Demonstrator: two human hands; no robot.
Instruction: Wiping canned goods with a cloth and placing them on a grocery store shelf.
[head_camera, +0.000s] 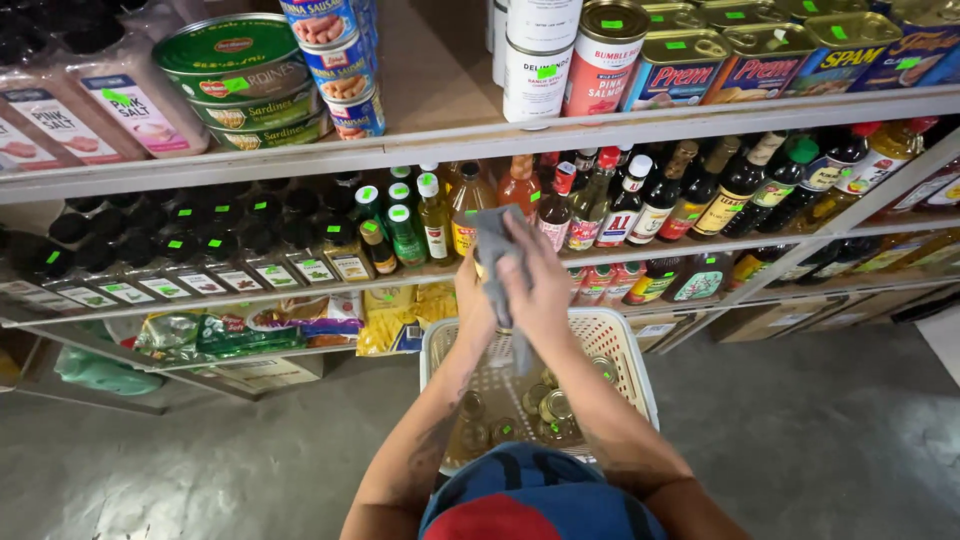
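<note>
Bare forearms, no sleeves in view — dark tattoo-like markings run along the left forearm (440, 425). Below, a blue garment (540, 495) with a red patch.

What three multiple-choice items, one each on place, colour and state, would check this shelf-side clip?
1. Where is the white basket?
A. on the top shelf
B. below the hands, in front of the shelves
C. on the floor at far right

2. What colour is the cloth?
A. grey
B. yellow
C. red

3. What is the right hand doing?
A. hanging free
B. gripping a can
C. pressing the cloth

B: the basket sits under both forearms.
A: the cloth is plainly grey.
C: it closes on the cloth opposite the left hand.
</note>
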